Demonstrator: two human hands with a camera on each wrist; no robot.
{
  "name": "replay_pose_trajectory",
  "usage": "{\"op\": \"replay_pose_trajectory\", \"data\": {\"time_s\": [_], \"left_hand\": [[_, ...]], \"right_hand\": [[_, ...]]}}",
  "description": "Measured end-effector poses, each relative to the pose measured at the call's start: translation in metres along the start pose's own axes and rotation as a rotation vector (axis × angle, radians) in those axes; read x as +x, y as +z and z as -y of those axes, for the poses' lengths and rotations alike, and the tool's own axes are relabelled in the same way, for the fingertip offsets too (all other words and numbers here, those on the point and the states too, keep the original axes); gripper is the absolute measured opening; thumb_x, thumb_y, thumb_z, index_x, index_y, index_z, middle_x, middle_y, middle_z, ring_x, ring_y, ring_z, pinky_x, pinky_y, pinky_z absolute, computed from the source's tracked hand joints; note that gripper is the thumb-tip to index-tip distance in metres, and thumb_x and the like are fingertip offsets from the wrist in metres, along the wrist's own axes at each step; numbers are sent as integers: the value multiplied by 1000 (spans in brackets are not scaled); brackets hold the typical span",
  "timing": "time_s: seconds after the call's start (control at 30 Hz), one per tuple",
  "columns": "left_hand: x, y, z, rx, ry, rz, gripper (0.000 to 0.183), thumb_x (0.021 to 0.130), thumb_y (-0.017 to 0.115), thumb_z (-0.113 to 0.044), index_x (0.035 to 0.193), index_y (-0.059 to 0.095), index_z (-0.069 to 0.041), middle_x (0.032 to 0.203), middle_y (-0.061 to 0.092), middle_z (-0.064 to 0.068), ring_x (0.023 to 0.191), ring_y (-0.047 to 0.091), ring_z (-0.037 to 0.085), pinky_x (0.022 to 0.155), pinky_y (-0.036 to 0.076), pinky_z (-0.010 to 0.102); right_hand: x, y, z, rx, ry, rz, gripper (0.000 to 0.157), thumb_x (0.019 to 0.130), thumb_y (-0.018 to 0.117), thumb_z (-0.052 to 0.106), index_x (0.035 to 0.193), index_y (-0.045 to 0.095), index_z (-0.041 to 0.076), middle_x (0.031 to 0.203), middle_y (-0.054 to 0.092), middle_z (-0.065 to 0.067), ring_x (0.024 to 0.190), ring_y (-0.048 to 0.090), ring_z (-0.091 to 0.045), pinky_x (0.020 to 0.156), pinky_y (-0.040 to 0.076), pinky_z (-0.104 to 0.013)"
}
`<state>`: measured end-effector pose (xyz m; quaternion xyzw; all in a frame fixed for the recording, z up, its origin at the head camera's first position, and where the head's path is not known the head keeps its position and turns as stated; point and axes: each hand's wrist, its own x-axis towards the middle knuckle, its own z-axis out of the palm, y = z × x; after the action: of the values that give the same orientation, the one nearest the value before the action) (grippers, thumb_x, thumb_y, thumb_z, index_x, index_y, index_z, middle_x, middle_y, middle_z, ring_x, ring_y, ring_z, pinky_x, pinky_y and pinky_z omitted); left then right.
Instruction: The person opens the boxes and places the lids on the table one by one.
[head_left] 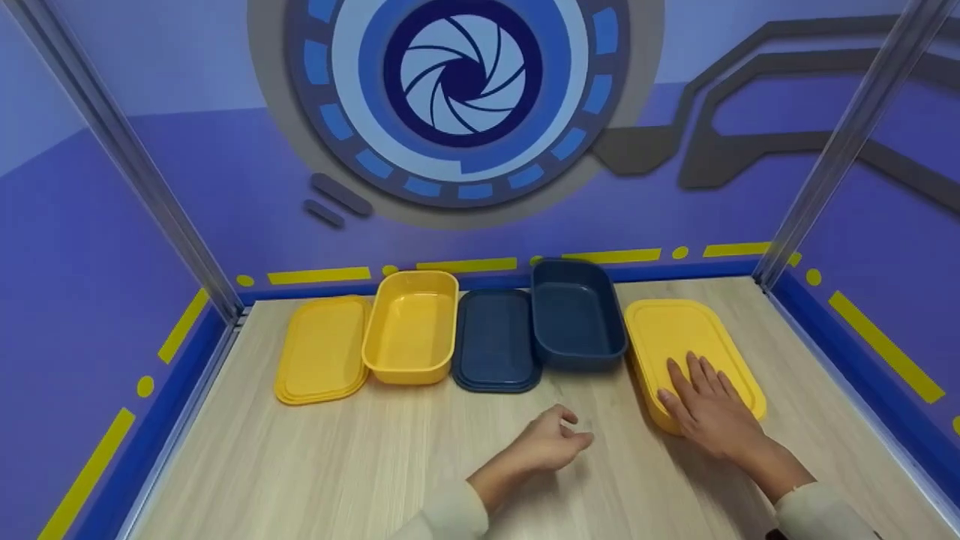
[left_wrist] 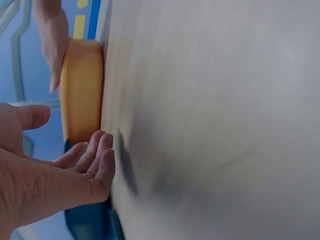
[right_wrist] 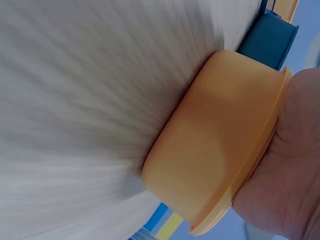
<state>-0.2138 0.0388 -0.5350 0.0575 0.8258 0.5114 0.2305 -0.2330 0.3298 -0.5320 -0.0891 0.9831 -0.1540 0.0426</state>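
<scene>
At the right of the head view stands a yellow lidded food container (head_left: 675,337), its lid on top. My right hand (head_left: 709,409) lies flat on that lid near its front end, fingers spread. In the right wrist view the heel of this hand (right_wrist: 285,165) rests at the lid's edge, beside the container's yellow side wall (right_wrist: 215,135). My left hand (head_left: 551,441) is over the table in front of the open dark blue container (head_left: 577,356). Its fingers are loosely bent and hold nothing; the left wrist view shows the palm and thumb (left_wrist: 35,116) apart from the fingers.
Left of the dark blue container lie a dark blue lid (head_left: 496,337), an open yellow container (head_left: 412,330) and a yellow lid (head_left: 322,349), side by side along the back of the wooden table (head_left: 337,472). Printed blue panels (head_left: 202,172) with metal corner posts (head_left: 832,142) enclose the back and sides.
</scene>
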Motion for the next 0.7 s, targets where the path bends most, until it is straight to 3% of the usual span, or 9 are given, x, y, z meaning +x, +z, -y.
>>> {"op": "replay_pose_trajectory", "data": {"time_s": [0.17,0.4,0.57,0.7], "left_hand": [[23,28,-7,-17,0,-50,44,88,72,-34,121,57,-11,116,69,11,106,66,22,90,53,41],[54,55,-12,7,98,-47,66,84,76,-45,137,48,-16,116,60,2,106,61,14,92,51,32],[67,67,-22,57,54,-37,86,78,79,-53,148,38,-24,136,52,-4,126,52,12,105,47,34],[73,80,-24,178,43,-70,101,73,81,-57,154,28,-29,152,40,-8,141,39,16,115,36,38]], "right_hand": [[3,0,0,-2,-1,3,80,102,30,62,160,15,9,165,1,-27,152,1,-50,120,-1,-66],[2,0,0,18,15,10,81,101,30,64,160,13,10,165,0,-28,151,0,-51,120,-5,-65],[2,0,1,17,3,-8,80,102,30,62,160,13,9,165,1,-30,151,1,-52,119,-6,-65],[3,4,4,14,2,-9,80,102,30,62,160,14,8,165,2,-30,151,2,-52,119,-5,-65]]}}
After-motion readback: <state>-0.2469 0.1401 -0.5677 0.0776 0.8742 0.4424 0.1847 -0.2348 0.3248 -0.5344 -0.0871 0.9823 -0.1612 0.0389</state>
